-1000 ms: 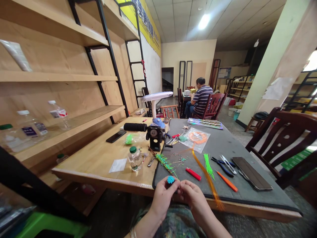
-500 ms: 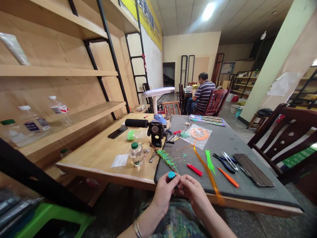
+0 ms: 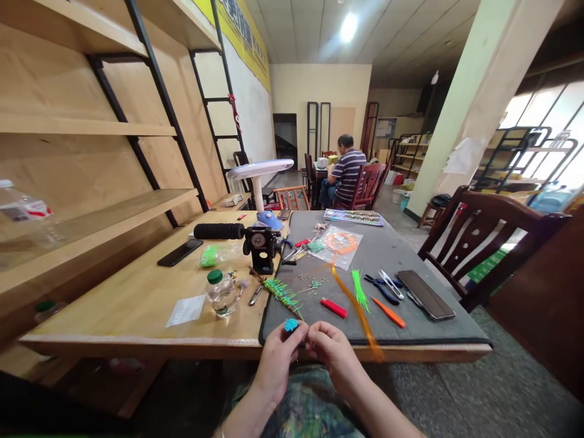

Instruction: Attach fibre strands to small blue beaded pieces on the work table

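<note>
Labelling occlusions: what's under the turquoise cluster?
Under the turquoise cluster, the left hand shows, gripping with thumb and fingers. Whatever lies inside that grip is covered.

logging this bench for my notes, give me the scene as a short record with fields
left hand: holds a small blue cluster; left hand
right hand: right hand close beside the left fingertips, any grip unclear
on grey mat: red lighter-like item, green strands, orange tool
on bare wood: green-capped bottle, black phone
background: seated person in striped shirt
</note>
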A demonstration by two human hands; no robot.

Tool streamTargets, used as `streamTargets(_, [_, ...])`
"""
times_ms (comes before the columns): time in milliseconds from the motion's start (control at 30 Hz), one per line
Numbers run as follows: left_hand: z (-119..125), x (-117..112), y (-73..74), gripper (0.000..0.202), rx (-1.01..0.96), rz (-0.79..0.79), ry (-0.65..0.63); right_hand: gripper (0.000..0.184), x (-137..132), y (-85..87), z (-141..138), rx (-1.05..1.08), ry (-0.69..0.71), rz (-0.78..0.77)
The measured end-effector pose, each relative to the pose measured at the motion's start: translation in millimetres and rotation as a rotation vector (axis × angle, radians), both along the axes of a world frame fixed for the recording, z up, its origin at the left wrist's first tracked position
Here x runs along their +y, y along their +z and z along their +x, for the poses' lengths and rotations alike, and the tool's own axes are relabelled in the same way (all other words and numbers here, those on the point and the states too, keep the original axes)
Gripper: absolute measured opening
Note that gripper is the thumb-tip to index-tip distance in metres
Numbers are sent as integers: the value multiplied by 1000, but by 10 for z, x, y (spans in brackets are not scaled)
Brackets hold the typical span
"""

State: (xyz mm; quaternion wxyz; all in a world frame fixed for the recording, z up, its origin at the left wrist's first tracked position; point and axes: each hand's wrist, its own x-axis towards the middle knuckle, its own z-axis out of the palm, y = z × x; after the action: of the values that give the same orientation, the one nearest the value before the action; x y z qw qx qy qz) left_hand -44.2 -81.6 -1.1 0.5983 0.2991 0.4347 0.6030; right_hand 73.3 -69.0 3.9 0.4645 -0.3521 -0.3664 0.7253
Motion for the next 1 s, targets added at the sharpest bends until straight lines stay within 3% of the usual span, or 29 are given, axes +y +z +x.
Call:
streamTargets(167, [5, 15, -30, 30, -22, -10, -1, 28, -6, -13, -2, -44, 1, 18])
streamTargets(267, [-11, 21, -18, 31, 11, -1, 4, 24, 53, -31, 120, -194, 6, 149])
streamTargets(367, [-36, 42, 39, 28, 147, 54, 5, 20, 195, -82, 408, -576, -152, 430])
streamTargets(467, [-9, 134, 114, 15, 370, 274, -78, 23, 394, -146, 751, -1147, -343, 711])
streamTargets(533, [59, 258, 135, 3, 539, 453, -169, 28, 532, -171, 916, -1405, -349, 785])
streamTargets(667, [260, 602, 52, 23, 805, 651, -279, 28, 767, -147, 1009, -1667, -285, 832])
streamTargets(733, [336, 748, -23, 24, 909, 636, -252, 27, 854, -127, 980, -1717, -246, 831])
streamTargets(867, [364, 871, -122, 18, 1143, 449, -289, 23, 964, -141, 911, -1735, -181, 806])
streamTargets(1000, [285, 888, -135, 12, 1099, 363, -264, 23, 1008, -177, 889, -1741, -139, 768])
